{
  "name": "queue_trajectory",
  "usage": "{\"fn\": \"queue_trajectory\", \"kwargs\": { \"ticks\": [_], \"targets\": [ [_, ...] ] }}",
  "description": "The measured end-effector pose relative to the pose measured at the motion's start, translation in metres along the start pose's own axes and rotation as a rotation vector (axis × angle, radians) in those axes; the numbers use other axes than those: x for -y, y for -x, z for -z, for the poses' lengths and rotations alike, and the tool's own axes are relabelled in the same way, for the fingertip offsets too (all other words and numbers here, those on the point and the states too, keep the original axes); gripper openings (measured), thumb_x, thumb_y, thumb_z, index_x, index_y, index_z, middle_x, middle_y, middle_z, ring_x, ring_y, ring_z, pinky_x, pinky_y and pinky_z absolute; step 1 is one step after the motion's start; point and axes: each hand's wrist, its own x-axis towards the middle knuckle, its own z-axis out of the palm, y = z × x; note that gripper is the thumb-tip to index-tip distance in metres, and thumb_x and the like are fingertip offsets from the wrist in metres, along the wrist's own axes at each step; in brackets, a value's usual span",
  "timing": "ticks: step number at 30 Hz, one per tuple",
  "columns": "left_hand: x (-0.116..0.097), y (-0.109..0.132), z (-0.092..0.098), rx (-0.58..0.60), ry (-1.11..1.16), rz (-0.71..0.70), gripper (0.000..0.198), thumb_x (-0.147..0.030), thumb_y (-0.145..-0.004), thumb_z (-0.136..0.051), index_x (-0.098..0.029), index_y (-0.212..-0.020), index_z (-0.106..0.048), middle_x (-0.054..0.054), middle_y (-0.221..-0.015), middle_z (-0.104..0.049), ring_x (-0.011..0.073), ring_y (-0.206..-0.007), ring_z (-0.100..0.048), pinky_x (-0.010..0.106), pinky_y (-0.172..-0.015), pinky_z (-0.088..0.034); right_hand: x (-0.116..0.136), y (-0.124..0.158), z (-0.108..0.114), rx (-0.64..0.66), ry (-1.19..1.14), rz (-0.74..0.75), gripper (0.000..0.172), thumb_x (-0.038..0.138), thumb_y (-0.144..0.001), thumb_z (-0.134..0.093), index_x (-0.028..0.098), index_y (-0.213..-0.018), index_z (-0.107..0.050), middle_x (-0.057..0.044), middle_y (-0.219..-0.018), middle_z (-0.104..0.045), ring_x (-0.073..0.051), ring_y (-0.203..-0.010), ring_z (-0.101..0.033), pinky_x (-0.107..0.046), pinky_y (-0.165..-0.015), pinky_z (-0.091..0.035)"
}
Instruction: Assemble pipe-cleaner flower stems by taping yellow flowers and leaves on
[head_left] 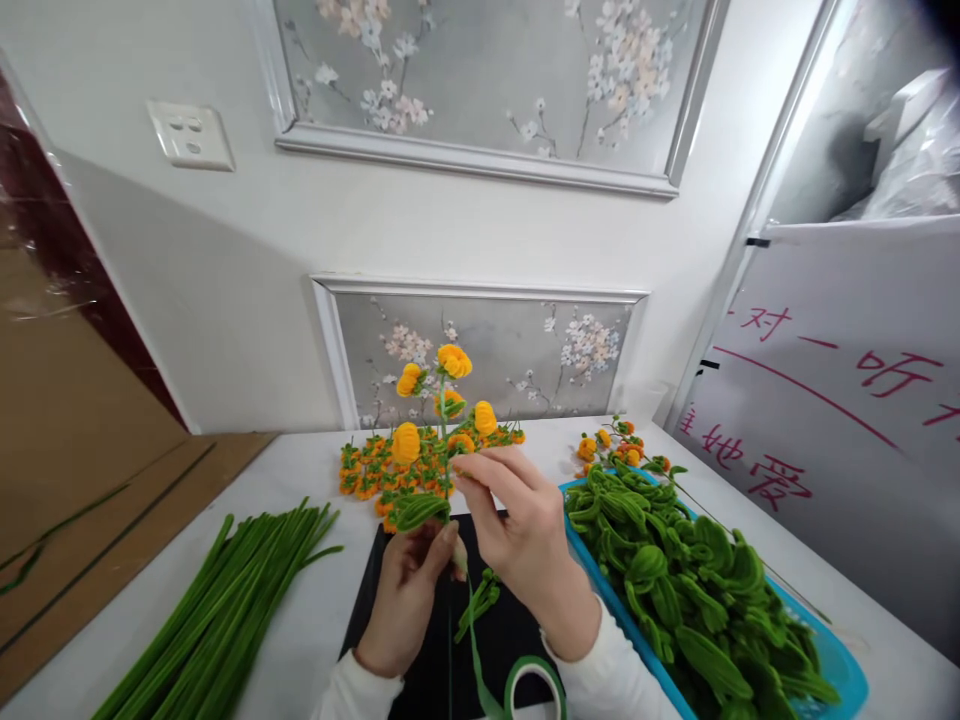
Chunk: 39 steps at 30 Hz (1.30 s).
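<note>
Left hand (405, 595) and right hand (525, 545): both pinched the flower sprig (442, 420), upright over the black mat (375, 620), near centre.
Your left fingers closed round the stem below a leaf, and your right fingertips nipped it just above. Green tape (474, 650) ran down to its roll (534, 688), nearest you. Leaf tray (840, 660) right; stem wires (225, 600) left; loose blossoms (360, 475) far. Judged best: tape taut, turns overlapped, stem rotated slowly.

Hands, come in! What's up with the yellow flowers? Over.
Left hand gripping flower sprig low on stem. Right hand pinching it higher. Green tape roll feeds up to stem. Nothing blocking.
</note>
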Motion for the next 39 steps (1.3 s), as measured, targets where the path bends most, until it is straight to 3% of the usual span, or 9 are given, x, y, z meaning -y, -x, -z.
{"fn": "queue_trajectory", "kwargs": {
  "ticks": [3,8,13,18,21,29,33,36,39],
  "targets": [
    [0.000,0.002,-0.001,-0.025,-0.082,-0.042,0.023,-0.032,-0.076,-0.069,-0.017,-0.064,-0.058,-0.003,-0.055,-0.054,0.0104,-0.048,-0.048,0.022,-0.046,-0.042,0.011,-0.002,0.001,-0.002,0.021,-0.037,0.025,0.014,-0.088,-0.051,0.020,-0.109,-0.063,-0.009,-0.102,-0.064,-0.018,-0.092,-0.063,-0.030,-0.079,-0.054],
    [-0.001,0.008,-0.005,0.024,-0.137,-0.114,0.020,-0.036,-0.074,-0.069,-0.017,-0.075,-0.062,-0.001,-0.061,-0.060,0.0133,-0.048,-0.052,0.026,-0.048,-0.046,0.015,-0.002,0.000,0.131,0.139,-0.023,0.046,0.011,-0.089,-0.045,0.018,-0.134,-0.045,-0.010,-0.127,-0.057,-0.020,-0.116,-0.055,-0.032,-0.096,-0.047],
    [0.005,0.015,-0.007,0.099,-0.179,-0.141,0.020,-0.035,-0.078,-0.065,-0.017,-0.070,-0.059,-0.002,-0.058,-0.056,0.0131,-0.047,-0.053,0.024,-0.044,-0.044,0.008,-0.001,-0.003,0.071,0.203,-0.054,0.060,0.005,-0.083,-0.043,0.017,-0.141,-0.036,-0.008,-0.120,-0.064,-0.018,-0.097,-0.065,-0.028,-0.083,-0.051],
    [0.004,0.016,-0.008,0.118,-0.235,-0.160,0.019,-0.031,-0.083,-0.059,-0.018,-0.070,-0.055,-0.004,-0.055,-0.052,0.0116,-0.045,-0.051,0.023,-0.044,-0.043,0.001,-0.002,0.002,0.077,0.178,0.052,0.046,0.000,-0.082,-0.041,0.025,-0.111,-0.066,-0.001,-0.096,-0.074,-0.014,-0.079,-0.068,-0.025,-0.072,-0.048],
    [0.002,0.015,-0.008,0.113,-0.273,-0.177,0.018,-0.029,-0.083,-0.059,-0.019,-0.070,-0.054,-0.004,-0.054,-0.052,0.0119,-0.046,-0.052,0.023,-0.044,-0.043,-0.002,-0.004,0.003,0.056,0.163,0.144,0.038,0.002,-0.085,-0.044,0.025,-0.099,-0.070,0.001,-0.092,-0.075,-0.013,-0.079,-0.069,-0.026,-0.069,-0.045],
    [-0.004,0.016,-0.009,0.098,-0.335,-0.191,0.021,-0.031,-0.085,-0.055,-0.020,-0.067,-0.051,-0.004,-0.054,-0.051,0.0118,-0.046,-0.051,0.023,-0.045,-0.042,0.007,-0.009,0.024,0.164,0.105,0.073,0.044,0.007,-0.089,-0.042,0.023,-0.129,-0.052,-0.007,-0.133,-0.056,-0.016,-0.111,-0.060,-0.026,-0.085,-0.050],
    [-0.005,0.017,-0.007,0.070,-0.436,-0.215,0.019,-0.027,-0.085,-0.055,-0.020,-0.068,-0.051,-0.004,-0.055,-0.051,0.0123,-0.047,-0.051,0.023,-0.046,-0.040,0.013,-0.014,0.047,0.025,0.082,-0.003,0.036,0.011,-0.089,-0.047,0.023,-0.120,-0.058,-0.007,-0.120,-0.064,-0.017,-0.097,-0.064,-0.027,-0.078,-0.053],
    [-0.003,0.019,-0.006,0.064,-0.521,-0.261,0.017,-0.023,-0.082,-0.057,-0.020,-0.066,-0.052,-0.003,-0.055,-0.053,0.0136,-0.050,-0.053,0.024,-0.050,-0.040,0.016,-0.028,0.057,-0.110,0.281,0.026,0.030,0.016,-0.087,-0.054,0.025,-0.115,-0.062,-0.005,-0.105,-0.070,-0.019,-0.088,-0.064,-0.035,-0.080,-0.050],
    [-0.004,0.022,-0.007,0.067,-0.567,-0.288,0.019,-0.019,-0.080,-0.057,-0.020,-0.062,-0.053,-0.001,-0.055,-0.054,0.0145,-0.051,-0.053,0.025,-0.051,-0.040,0.020,-0.050,0.058,-0.085,0.545,0.156,0.033,0.020,-0.086,-0.059,0.029,-0.117,-0.061,-0.004,-0.102,-0.071,-0.027,-0.109,-0.055,-0.050,-0.099,-0.033]
  ]
}}
